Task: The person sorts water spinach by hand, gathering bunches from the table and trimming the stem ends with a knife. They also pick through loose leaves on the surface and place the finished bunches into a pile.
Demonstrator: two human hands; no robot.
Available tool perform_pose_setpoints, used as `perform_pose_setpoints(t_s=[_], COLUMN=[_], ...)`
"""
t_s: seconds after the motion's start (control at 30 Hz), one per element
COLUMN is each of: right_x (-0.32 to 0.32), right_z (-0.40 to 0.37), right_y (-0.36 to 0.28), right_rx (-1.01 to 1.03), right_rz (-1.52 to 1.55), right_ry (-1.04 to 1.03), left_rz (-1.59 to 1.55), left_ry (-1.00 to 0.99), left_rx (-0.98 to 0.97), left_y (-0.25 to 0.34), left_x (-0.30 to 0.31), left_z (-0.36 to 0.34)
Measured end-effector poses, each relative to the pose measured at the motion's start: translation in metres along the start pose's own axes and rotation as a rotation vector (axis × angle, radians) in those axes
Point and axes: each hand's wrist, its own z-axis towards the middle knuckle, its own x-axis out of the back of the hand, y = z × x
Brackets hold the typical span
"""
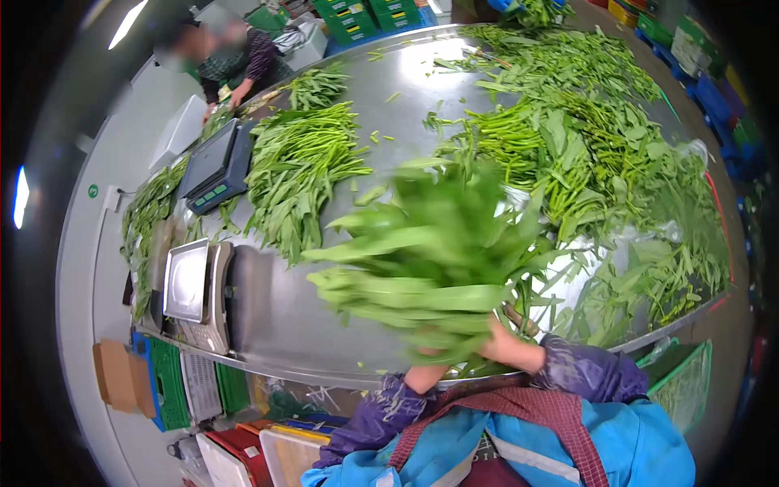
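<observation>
A large bunch of leafy greens (pixel 438 260), which looks like water spinach, is held up in front of me at the near side of the metal table, blurred by motion. My right hand (pixel 511 347) is closed on its lower right side, near the stems. Leaves cover most of my left hand (pixel 426 373), which is up against the bunch's underside; its fingers are hidden. Beyond the bunch, to the right, lies a wide heap of the same greens (pixel 584 154). Another pile of greens (pixel 304 162) lies to the left, stems pointing right.
Two scales stand on the left: a silver-topped one (pixel 195 284) and a dark one (pixel 215 166). A co-worker (pixel 247 65) handles greens at the far left. Green crates (pixel 349 20) are stacked behind the table (pixel 284 308). More crates (pixel 166 381) stand below its near edge.
</observation>
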Motion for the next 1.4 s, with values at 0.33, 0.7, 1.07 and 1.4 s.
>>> perform_pose_setpoints(t_s=[0.33,0.7,1.07,1.4], right_x=[0.008,0.047,0.041,0.044], right_z=[-0.009,-0.01,0.002,-0.01], right_y=[0.022,-0.019,-0.01,-0.007], right_rx=[-0.782,-0.777,-0.362,-0.466], right_rz=[0.986,0.261,0.143,0.266], right_ry=[0.203,-0.173,-0.11,0.117], left_rz=[-1.513,-2.079,-1.632,-1.569], left_ry=[-0.402,-0.82,-0.54,-0.193], left_rx=[1.162,1.0,1.03,1.006], left_y=[0.032,0.014,0.01,-0.089], left_x=[0.083,0.061,0.062,0.035], left_z=[0.067,0.076,0.084,0.032])
